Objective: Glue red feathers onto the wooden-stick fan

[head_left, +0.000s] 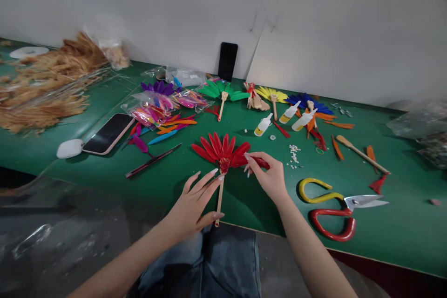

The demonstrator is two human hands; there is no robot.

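Note:
A red feather fan (pixel 220 149) lies in front of me on the green table, its pale wooden handle (pixel 220 195) pointing towards my lap. My left hand (pixel 197 202) rests over the handle with fingers stretched out and apart, the fingertips near the handle's top and the thumb at its lower end. At the fan's right side, my right hand (pixel 267 174) pinches a red feather (pixel 260 162), partly hidden by the fingers. The feather's inner end is close to the fan's head; whether it is attached there I cannot tell.
Scissors (pixel 344 209) lie right of my right hand. Glue bottles (pixel 262 125) and white beads (pixel 294 154) sit beyond it. Behind are green (pixel 223 91), yellow (pixel 272 94) and blue fans (pixel 310 102). Tweezers (pixel 153 160), a phone (pixel 109 134) and bagged feathers (pixel 150 109) are left.

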